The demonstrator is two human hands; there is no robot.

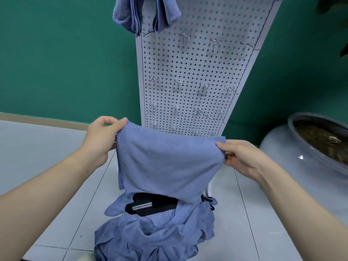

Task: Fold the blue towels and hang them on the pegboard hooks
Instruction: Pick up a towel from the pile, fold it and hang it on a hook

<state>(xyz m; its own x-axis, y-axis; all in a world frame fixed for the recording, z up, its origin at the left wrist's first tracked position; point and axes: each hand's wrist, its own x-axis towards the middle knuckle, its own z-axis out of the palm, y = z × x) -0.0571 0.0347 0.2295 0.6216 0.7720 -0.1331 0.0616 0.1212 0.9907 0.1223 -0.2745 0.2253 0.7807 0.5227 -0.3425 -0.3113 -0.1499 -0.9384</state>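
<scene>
1. Nearest the camera, a heap of blue towels [156,232] lies crumpled on the tiled floor [56,185]; the number in it cannot be counted. A black strap-like object [150,204] lies on the heap
2. One blue towel [167,162] is held up above the heap, spread between two hands and hanging in front of the pegboard's foot
3. The left hand [99,140] pinches the towel's upper left corner, thumb and forefinger closed on the cloth, forearm reaching forward from lower left
4. The right hand [243,157] grips the upper right edge, fingers curled over the cloth, forearm entering from lower right
5. One grey planter [293,153] stands on the floor at right
6. One white pegboard [197,63] stands against the green wall [66,63], with rows of metal hooks [178,84]
7. Two hung towels [130,16] drape at the board's top left
</scene>
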